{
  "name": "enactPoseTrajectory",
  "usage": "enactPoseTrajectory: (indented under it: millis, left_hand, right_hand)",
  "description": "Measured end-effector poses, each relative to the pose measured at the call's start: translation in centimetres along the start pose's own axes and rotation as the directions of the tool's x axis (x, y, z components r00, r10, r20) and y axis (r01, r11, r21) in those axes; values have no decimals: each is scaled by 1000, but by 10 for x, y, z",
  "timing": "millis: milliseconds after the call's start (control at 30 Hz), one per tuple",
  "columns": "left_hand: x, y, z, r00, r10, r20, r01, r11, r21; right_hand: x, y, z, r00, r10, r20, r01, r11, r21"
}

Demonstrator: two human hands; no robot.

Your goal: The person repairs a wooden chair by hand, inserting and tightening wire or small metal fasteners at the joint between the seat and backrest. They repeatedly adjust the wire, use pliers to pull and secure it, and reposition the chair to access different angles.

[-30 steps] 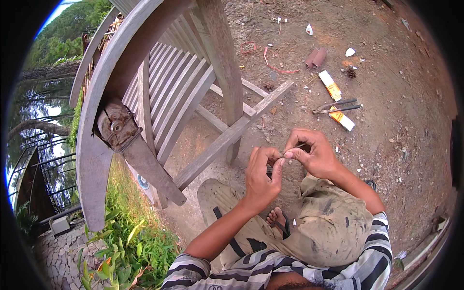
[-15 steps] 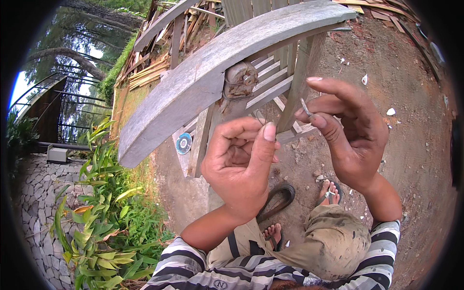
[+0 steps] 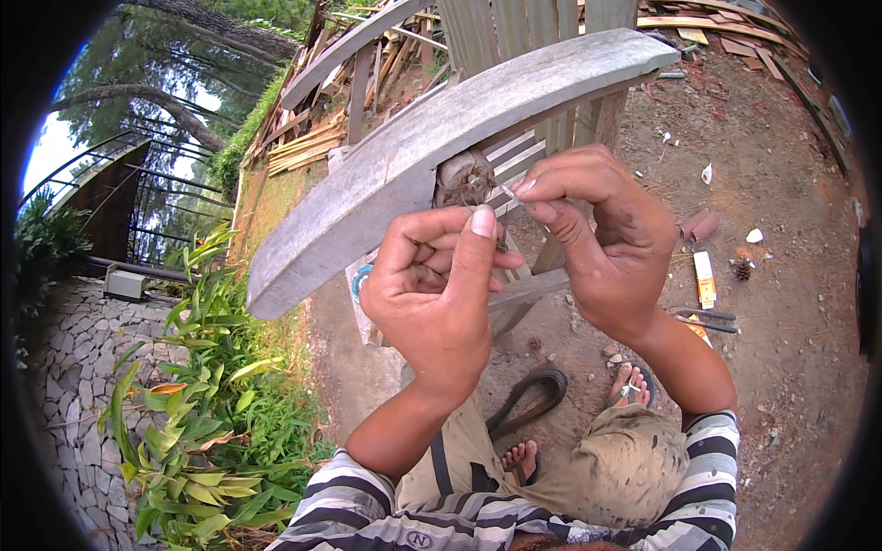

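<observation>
My left hand [image 3: 427,289] is closed in a pinch, thumb against forefinger; what it holds is too small to make out. Just to its right, my right hand [image 3: 614,241] pinches a small, thin, pale stick-like piece [image 3: 508,191] between thumb and forefinger. The fingertips of both hands nearly meet. Right behind them sits a rounded, brown, rusty-looking part with thin wires [image 3: 462,176], set against the underside of the curved grey wooden armrest [image 3: 441,115]. The left fingers cover its lower edge.
Slatted wooden furniture [image 3: 510,41] stands behind the armrest. A blue-rimmed disc [image 3: 361,278] rests at its lower left. On the dirt lie a black looped strap [image 3: 528,401], dark-handled pliers [image 3: 706,318] and a yellow-and-white box [image 3: 705,280]. Leafy plants [image 3: 188,441] border the left; scrap planks [image 3: 308,147] are piled behind.
My right hand has moved left, bringing the pale piece close to my left fingertips. The view has shifted a little, showing the box and pliers on the ground.
</observation>
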State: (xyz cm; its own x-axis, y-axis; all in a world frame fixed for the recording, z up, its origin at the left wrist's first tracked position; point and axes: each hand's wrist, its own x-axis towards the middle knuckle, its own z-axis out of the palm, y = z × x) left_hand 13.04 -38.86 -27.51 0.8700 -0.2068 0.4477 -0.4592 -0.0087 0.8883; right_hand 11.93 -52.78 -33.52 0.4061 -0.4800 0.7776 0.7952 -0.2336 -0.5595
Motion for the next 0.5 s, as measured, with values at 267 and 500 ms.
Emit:
enactPoseTrajectory:
  millis: [267, 500]
  left_hand:
    - [-2, -5, 1, 996, 87, -8, -87, 996, -18]
    - [-1, -6, 7, 993, 114, -11, -114, 993, -2]
  right_hand:
    - [-2, 4, 5, 999, -26, -24, 27, 998, 51]
    - [0, 7, 9, 997, -59, -44, 61, 997, 37]
